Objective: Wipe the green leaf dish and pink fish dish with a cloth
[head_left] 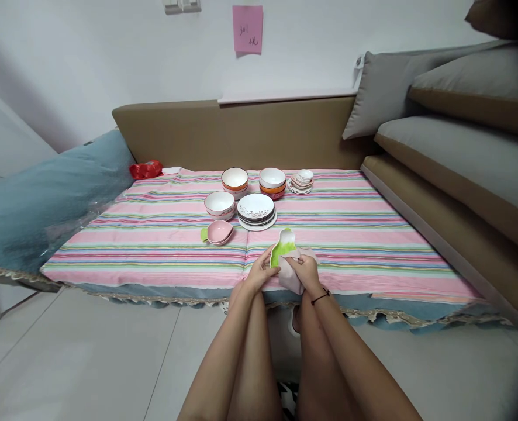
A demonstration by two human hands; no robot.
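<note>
L hand [259, 273]: fingers pinch the near-left rim of the green leaf dish [284, 244], prob. to steady it. R hand [306, 270]: fingers pressed together on a pinkish cloth [290, 282], held against the dish's near-right edge. The dish lies between both hands at the near edge of the striped sheet [364, 234].

Qty: 1 dish, 1 cloth.

Just beyond the fingers, to their left: 1 pink dish [219, 232].

Further: 1 plate stack [256, 210], 1 single bowl [219, 204].

Farthest: left bowl stack [235, 180], right bowl stack [272, 181], 1 saucer pile [301, 180]. Like items are grouped. Pcs per stack not legible.
</note>
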